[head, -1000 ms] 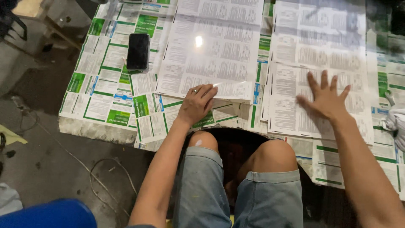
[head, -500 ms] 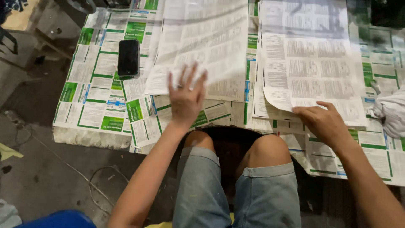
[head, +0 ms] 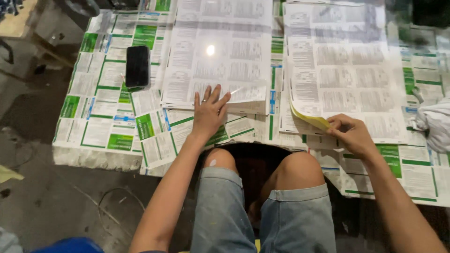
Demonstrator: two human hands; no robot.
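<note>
Two stacks of large printed sheets lie on a table covered with printed paper. My left hand (head: 209,112) rests flat, fingers spread, on the near edge of the left stack (head: 220,51). My right hand (head: 350,135) pinches the lower left corner of the top sheet of the right stack (head: 342,70) and lifts it, showing a yellow underside (head: 307,118). My knees sit below the table edge between the two hands.
A black phone (head: 137,66) lies face up on the table left of the left stack. A white cloth bundle (head: 433,122) sits at the table's right edge. The table (head: 98,136) ends at the left over a grey floor; a blue object (head: 70,245) shows at bottom left.
My left hand lifted off, then settled flat again on the left stack's near edge. My right hand went from pressing flat on the right stack to pinching and curling up its corner.
</note>
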